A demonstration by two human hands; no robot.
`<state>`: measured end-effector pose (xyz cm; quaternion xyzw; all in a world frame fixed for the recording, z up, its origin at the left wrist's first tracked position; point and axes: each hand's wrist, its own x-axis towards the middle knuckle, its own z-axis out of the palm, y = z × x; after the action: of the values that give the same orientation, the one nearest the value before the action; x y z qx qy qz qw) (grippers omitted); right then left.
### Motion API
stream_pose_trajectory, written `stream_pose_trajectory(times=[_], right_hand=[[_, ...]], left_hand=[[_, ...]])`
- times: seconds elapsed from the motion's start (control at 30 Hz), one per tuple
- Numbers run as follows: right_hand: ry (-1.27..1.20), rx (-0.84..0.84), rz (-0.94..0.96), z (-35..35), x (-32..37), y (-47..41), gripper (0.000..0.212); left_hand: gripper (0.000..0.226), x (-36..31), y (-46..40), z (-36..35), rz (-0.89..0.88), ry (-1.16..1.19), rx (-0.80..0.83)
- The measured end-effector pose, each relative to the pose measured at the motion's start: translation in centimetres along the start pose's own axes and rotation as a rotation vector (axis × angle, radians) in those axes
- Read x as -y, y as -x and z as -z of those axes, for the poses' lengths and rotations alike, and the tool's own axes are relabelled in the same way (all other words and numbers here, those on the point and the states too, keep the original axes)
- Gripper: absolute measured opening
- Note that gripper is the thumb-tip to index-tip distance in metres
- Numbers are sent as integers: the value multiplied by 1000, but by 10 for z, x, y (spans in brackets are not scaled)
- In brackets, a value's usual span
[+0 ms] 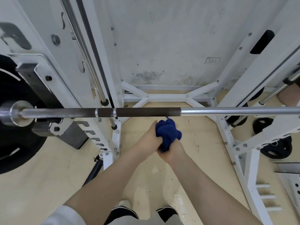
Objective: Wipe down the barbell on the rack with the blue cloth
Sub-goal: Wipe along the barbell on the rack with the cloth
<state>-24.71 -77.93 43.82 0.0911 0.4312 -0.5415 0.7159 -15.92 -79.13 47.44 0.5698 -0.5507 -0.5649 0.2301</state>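
Note:
The barbell (146,112) lies level across the white rack (100,62), dark knurled steel at its middle and bright steel toward the right. A bunched blue cloth (168,131) sits just below and in front of the bar, a thin corner reaching up near it. My left hand (146,138) grips the cloth from the left. My right hand (172,151) grips it from below and the right. Both hands press together around the cloth, a little under the bar and apart from it.
A black weight plate (14,127) hangs on the bar's left sleeve. Smaller black plates (276,147) lie on the floor at right beside the rack's right upright (240,150). A steel guide rod (87,56) runs up at the left. The beige floor (191,140) lies below.

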Motion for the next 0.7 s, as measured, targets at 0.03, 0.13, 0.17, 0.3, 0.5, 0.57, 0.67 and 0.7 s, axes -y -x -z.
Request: stream_pose_trajectory(times=[0.03,0.13,0.17,0.3,0.5,0.57,0.67,0.7], right_hand=[[47,-49,25,-2,-2,-6,18],[76,-128,131,-4,-5,-27,25],[60,-115,174,-7,-4,-29,32],[145,262,221,-46,-28,-23,42],[168,322,119,-87,-62,-24,41],[104,271,179,-76,-43,-22,40],[-202,159,222,-66,-21,-22,29],[-262,162,229,-68,-22,-23,27]], left_hand=[[49,-1,3,8,-30,-186,2],[46,-2,24,43,-104,-534,-93],[39,-5,34,59,-137,-498,-132],[38,0,38,126,-372,-761,-441],[54,19,19,171,-385,-1163,-313],[47,16,18,175,-452,-1124,-303],[43,14,16,180,-495,-1037,-250],[43,15,16,182,-477,-1047,-231]])
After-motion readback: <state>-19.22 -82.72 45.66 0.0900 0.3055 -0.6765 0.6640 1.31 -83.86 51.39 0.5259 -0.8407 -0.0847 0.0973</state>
